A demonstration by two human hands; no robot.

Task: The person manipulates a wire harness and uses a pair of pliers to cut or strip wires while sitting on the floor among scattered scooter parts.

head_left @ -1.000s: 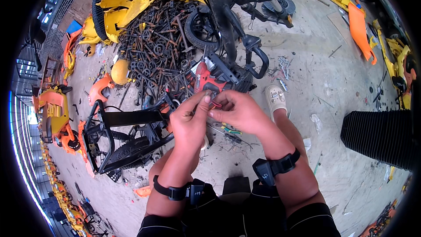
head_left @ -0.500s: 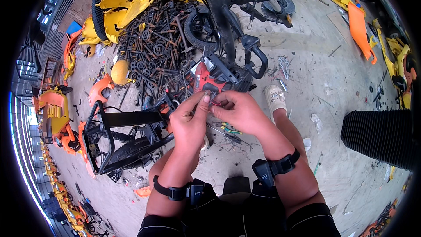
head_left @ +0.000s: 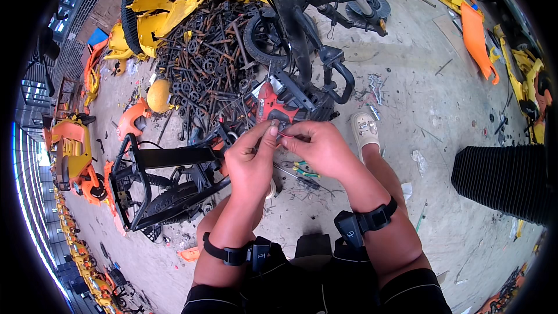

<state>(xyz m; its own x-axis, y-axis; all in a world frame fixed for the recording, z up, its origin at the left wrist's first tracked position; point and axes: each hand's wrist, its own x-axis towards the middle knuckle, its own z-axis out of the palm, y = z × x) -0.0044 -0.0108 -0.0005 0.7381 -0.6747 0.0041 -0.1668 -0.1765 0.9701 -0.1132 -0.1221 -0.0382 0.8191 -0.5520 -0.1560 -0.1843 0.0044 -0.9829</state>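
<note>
My left hand (head_left: 251, 154) and my right hand (head_left: 318, 146) meet fingertip to fingertip in front of me. Thumb and forefinger of the left are pinched on something too small to make out. In the right fingertips is a thin red strand that looks like a wire (head_left: 285, 135). Just beyond the fingers, a red and black power drill (head_left: 272, 107) rests on the black scooter frame (head_left: 301, 40). Below my hands, pliers with green and yellow handles (head_left: 303, 170) and a dark-handled tool (head_left: 308, 182) lie on the floor.
Dark rusty metal parts (head_left: 203, 58) are heaped beyond my left hand. Yellow body panels (head_left: 168, 17) pile up behind them. A black frame with a wheel (head_left: 145, 163) lies at left. A black ribbed bin (head_left: 500, 183) stands at right, and an orange panel (head_left: 476, 40) lies farther back.
My right thumb and fingers have shifted slightly, and more of the red strand shows between the hands. The left hand, drill and frame stay in place.
</note>
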